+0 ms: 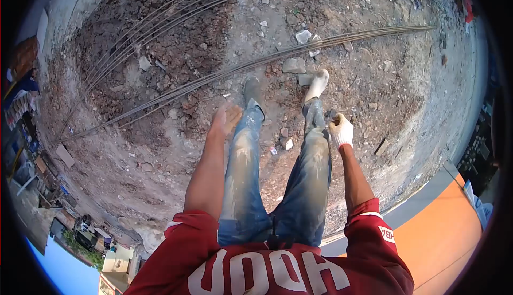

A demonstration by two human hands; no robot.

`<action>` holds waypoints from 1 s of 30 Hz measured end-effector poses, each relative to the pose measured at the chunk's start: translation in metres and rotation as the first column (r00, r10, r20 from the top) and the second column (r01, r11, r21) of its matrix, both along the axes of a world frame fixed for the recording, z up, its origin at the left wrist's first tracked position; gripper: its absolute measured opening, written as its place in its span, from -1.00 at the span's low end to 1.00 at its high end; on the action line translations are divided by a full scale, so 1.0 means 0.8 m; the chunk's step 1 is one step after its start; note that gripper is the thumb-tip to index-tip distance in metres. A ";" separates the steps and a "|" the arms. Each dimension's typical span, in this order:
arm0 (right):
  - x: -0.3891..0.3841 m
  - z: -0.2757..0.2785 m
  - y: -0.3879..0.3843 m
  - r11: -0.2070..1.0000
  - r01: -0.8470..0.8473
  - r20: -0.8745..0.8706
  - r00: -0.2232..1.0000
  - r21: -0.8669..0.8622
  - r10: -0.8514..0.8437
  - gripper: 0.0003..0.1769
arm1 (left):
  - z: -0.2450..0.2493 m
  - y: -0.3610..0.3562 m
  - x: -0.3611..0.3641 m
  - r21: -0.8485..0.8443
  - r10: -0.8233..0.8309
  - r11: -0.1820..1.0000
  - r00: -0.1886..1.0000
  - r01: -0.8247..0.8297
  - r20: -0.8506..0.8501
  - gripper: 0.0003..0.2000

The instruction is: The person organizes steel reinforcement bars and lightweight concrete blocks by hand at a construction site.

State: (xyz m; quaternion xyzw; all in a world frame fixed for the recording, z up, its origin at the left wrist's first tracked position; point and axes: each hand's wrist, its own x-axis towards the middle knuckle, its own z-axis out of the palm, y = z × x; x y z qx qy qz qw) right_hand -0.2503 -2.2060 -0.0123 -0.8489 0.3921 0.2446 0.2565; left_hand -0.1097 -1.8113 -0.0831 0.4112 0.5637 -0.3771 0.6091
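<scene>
so the person is standing on rough dirt ground on a building site, looking straight down past their mud-streaked jeans at their own boots. the left hand is bare and hanging by the thigh, a bit blurred, fingers looking loosely spread, and it isn't holding anything. the right hand is wearing a white work glove and is curling into a loose fist beside the other leg, with nothing showing inside it either. the main thing here is the long bundle of steel rods, which is lying flat on the dirt and running across just ahead of the boots, from the left side up toward the far right. a second bunch of rods is lying further out, curving along the upper left. as far as work goes, i'm reading it as nothing in hand right now: both hands are hanging well apart from the rods, no rod is lifted or bent, and everything is lying loose on the ground. a few broken stones are sitting right by the near bundle, close to the toes. an orange surface is showing down in the lower right corner.
</scene>
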 end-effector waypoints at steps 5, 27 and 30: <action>0.150 -0.213 -0.118 0.811 -0.552 -0.209 0.831 -0.196 0.515 -0.57 | -0.192 -0.068 0.045 0.000 0.332 0.942 0.933 -0.335 -0.140 -0.31; 0.288 -0.318 -0.234 0.306 -0.949 0.076 0.300 -0.080 0.951 -0.63 | -0.303 -0.221 0.072 0.288 0.839 0.375 0.455 -0.881 0.299 -0.95; 0.289 -0.266 -0.241 0.418 -0.908 -0.019 0.417 0.028 0.909 -0.75 | -0.230 -0.227 0.090 0.320 0.861 0.354 0.440 -0.879 0.254 -0.93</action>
